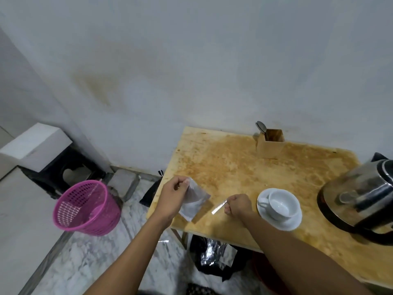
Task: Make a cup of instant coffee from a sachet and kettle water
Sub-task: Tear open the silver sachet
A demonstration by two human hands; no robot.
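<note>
Hands apart, sachet in left

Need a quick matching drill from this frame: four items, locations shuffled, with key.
Items:
1. sachet
2. torn strip
3. cup
4. basket

Places:
A. on the floor, left of the table
B. pinched in the right hand
C. on a saucer, beside the kettle
D. held in the left hand, over the table's left edge

Pairs: 1-D, 2-B, 3-C, 4-A
</note>
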